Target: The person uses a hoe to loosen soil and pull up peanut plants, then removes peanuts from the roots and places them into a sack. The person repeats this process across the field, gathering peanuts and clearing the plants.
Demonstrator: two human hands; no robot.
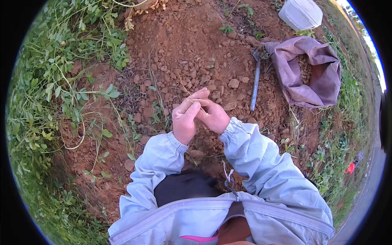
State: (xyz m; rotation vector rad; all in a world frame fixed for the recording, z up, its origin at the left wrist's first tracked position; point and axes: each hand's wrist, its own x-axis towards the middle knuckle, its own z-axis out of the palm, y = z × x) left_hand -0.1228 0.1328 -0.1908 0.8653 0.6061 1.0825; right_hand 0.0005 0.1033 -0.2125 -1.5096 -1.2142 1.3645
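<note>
My left hand (185, 122) and my right hand (215, 115) meet over the reddish soil, fingertips touching. A thin, dry plant strand (183, 84) runs up and away from between their fingers. My left thumb presses on the strand near its lower end, and the right fingers close around it from the other side. Whether anything small is hidden inside the fingers I cannot tell. To the right of my hands lies a hand tool with a blue-grey metal handle (255, 88), its dark head beside a sack.
The open purplish woven sack (329, 65) holds what look like peanuts (304, 69). Behind it is a white plastic container (300, 14). Leafy plants (70, 88) cover the left side. Pods with roots (145, 9) lie at the top. Clods (233, 83) litter the ground; a red object (350, 167) lies far right.
</note>
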